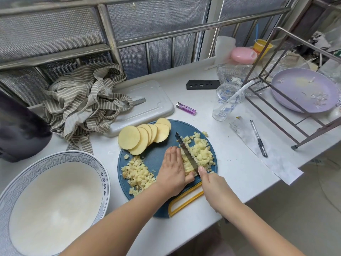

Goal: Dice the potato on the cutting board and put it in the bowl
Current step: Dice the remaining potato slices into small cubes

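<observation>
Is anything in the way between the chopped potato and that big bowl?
Nothing visible. Only bare counter lies between the cutting board holding the diced potato and the bowl; the striped cloth lies farther back, off that path.

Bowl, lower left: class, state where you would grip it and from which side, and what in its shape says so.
Take the bowl by its broad flared rim on the side facing the cutting board, coming from the right, thumb inside and fingers under the lip. It stands upright and empty, has no handle, and that edge is unobstructed.
</observation>
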